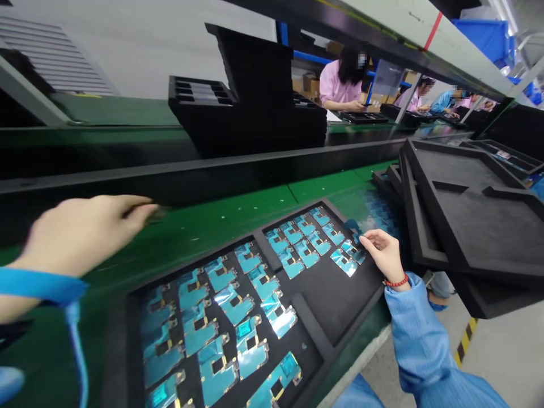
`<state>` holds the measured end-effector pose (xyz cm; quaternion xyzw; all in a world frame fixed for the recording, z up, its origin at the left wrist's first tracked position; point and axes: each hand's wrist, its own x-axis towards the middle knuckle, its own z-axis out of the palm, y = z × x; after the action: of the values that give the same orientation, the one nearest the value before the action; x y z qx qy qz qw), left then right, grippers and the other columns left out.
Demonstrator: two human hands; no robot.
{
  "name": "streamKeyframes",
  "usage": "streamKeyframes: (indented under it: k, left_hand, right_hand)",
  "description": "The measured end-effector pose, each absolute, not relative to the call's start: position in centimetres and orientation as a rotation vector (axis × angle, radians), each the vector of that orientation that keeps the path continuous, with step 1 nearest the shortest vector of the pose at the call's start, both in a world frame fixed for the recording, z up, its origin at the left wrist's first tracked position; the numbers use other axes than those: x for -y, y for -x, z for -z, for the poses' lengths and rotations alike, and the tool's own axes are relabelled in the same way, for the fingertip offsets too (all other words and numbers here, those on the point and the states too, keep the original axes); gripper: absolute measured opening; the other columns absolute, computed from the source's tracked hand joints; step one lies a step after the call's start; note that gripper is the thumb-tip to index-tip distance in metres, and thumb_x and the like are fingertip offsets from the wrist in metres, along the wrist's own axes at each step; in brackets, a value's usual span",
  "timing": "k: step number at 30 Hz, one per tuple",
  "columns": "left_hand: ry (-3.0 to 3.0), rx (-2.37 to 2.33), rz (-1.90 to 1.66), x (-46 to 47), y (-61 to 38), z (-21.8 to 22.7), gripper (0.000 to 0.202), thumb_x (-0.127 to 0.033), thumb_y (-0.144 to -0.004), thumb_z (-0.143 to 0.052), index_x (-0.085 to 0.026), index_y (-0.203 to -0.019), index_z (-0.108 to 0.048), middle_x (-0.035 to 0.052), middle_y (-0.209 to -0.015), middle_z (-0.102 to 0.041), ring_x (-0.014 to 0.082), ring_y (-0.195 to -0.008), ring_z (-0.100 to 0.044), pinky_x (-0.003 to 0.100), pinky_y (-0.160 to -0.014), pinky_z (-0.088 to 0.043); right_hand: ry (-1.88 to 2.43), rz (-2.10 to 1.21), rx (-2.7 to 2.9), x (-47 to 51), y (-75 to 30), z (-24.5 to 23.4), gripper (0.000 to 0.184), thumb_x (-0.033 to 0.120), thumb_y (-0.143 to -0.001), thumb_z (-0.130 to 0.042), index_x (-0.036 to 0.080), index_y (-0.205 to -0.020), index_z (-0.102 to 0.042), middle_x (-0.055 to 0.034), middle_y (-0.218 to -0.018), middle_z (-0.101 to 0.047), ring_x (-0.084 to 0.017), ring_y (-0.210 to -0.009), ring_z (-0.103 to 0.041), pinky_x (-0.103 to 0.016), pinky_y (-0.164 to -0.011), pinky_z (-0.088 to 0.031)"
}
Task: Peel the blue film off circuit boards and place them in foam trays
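Note:
Several phone circuit boards covered in shiny blue film (219, 362) lie in rows in a black foam tray (317, 323). My right hand (385, 255), with a red bead bracelet, is at the tray's right end. Its thumb and fingers pinch a dark, tilted circuit board (352, 226) by the edge, just above the boards in the upper right compartment. My left hand (89, 235) hovers over the green bench at the left, fingers pinched together. A small blurred thing shows at its fingertips; I cannot make out what it is. A blue wrist strap (40, 285) with a cord circles my left wrist.
Empty black foam trays (480, 226) are stacked askew at the right. Behind a dark rail (221, 170), more black trays (263, 90) stand piled high. A white beam (425, 34) crosses overhead. Several co-workers (340, 85) sit along the far line.

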<state>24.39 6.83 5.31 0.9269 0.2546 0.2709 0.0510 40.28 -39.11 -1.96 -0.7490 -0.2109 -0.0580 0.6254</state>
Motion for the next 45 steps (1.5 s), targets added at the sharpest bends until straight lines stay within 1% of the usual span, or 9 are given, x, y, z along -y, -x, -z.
streamKeyframes:
  k: [3, 6, 9, 11, 14, 20, 36, 41, 45]
  left_hand:
    - [-2.789, -0.291, -0.798, 4.3, -25.7, -7.0, 0.059, -0.063, -0.086, -0.036, -0.017, -0.091, -0.073, -0.0032, -0.075, -0.073, 0.0127, -0.061, -0.063, 0.030, -0.069, -0.053]
    - [-2.568, 0.604, -0.776, 13.4, -25.8, -6.1, 0.026, -0.024, -0.094, -0.045, -0.017, -0.103, -0.067, 0.0010, -0.096, -0.075, 0.0136, -0.083, -0.070, 0.024, -0.075, -0.055]
    - [-2.478, 1.036, -0.616, 17.2, -26.3, -3.5, 0.036, 0.000, -0.086, -0.038, -0.016, -0.104, -0.065, 0.0067, -0.113, -0.070, 0.0194, -0.113, -0.061, 0.037, -0.101, -0.048]
    - [-2.525, 1.037, -0.449, 17.4, -26.7, -1.7, 0.041, 0.003, -0.080, -0.040, -0.017, -0.104, -0.066, 0.0108, -0.129, -0.060, 0.0260, -0.128, -0.049, 0.046, -0.105, -0.044]
    - [-2.593, 0.885, -0.260, 16.7, -26.9, -0.2, 0.045, 0.004, -0.078, -0.042, -0.018, -0.108, -0.066, 0.0145, -0.137, -0.050, 0.0281, -0.127, -0.048, 0.044, -0.100, -0.048]
    - [-2.601, 0.791, -0.113, 17.9, -26.6, 0.1, 0.028, -0.018, -0.095, -0.038, -0.017, -0.104, -0.065, 0.0109, -0.109, -0.063, 0.0208, -0.096, -0.062, 0.033, -0.083, -0.054]
    - [-2.918, 0.934, -0.148, 19.7, -28.9, -0.5, 0.028, 0.000, -0.089, -0.039, -0.010, -0.090, -0.065, 0.0134, -0.098, -0.066, 0.0230, -0.089, -0.063, 0.029, -0.065, -0.052]
    - [-2.823, 1.033, -0.155, 21.3, -28.4, -0.2, 0.042, -0.011, -0.086, -0.051, -0.008, -0.127, -0.052, 0.0202, -0.141, -0.047, 0.0331, -0.128, -0.046, 0.044, -0.097, -0.046]
    - [-2.679, 1.085, -0.084, 22.3, -28.4, 0.6, 0.049, -0.033, -0.091, -0.050, -0.008, -0.133, -0.048, 0.0152, -0.141, -0.049, 0.0331, -0.131, -0.044, 0.050, -0.106, -0.036]
  right_hand:
    - [1.708, 0.130, 0.477, 39.1, -40.4, 1.9, 0.030, 0.044, -0.073, -0.077, 0.017, -0.075, -0.065, -0.0032, -0.070, -0.065, -0.015, -0.061, -0.060, -0.026, -0.059, -0.050]
    - [1.691, 0.135, 0.465, 39.1, -40.5, 1.8, 0.032, 0.046, -0.071, -0.077, 0.017, -0.074, -0.064, -0.0031, -0.069, -0.065, -0.015, -0.062, -0.061, -0.026, -0.059, -0.050]
    - [1.692, 0.137, 0.471, 39.1, -40.7, 1.8, 0.033, 0.047, -0.071, -0.077, 0.017, -0.075, -0.064, -0.0031, -0.069, -0.065, -0.015, -0.062, -0.060, -0.027, -0.059, -0.051]
    - [1.696, 0.133, 0.477, 39.1, -40.8, 1.8, 0.033, 0.046, -0.071, -0.077, 0.017, -0.076, -0.064, -0.0031, -0.070, -0.065, -0.015, -0.062, -0.060, -0.027, -0.059, -0.050]
    - [1.697, 0.124, 0.476, 39.1, -40.7, 1.9, 0.031, 0.045, -0.072, -0.077, 0.016, -0.076, -0.064, -0.0030, -0.069, -0.065, -0.015, -0.061, -0.060, -0.026, -0.059, -0.050]
    - [1.693, 0.119, 0.483, 39.1, -40.5, 1.7, 0.027, 0.041, -0.073, -0.077, 0.017, -0.076, -0.065, -0.0026, -0.070, -0.065, -0.015, -0.062, -0.061, -0.026, -0.060, -0.050]
    - [1.685, 0.103, 0.467, 39.0, -40.2, 1.3, 0.026, 0.039, -0.072, -0.078, 0.017, -0.076, -0.065, -0.0022, -0.070, -0.065, -0.014, -0.062, -0.060, -0.025, -0.060, -0.050]
    - [1.708, 0.122, 0.475, 38.9, -40.2, 1.1, 0.028, 0.042, -0.073, -0.077, 0.017, -0.076, -0.064, -0.0024, -0.070, -0.065, -0.015, -0.063, -0.060, -0.026, -0.060, -0.051]
    - [1.755, 0.139, 0.482, 39.1, -40.1, 1.2, 0.033, 0.048, -0.074, -0.075, 0.017, -0.077, -0.064, -0.0032, -0.071, -0.065, -0.016, -0.063, -0.060, -0.028, -0.060, -0.052]
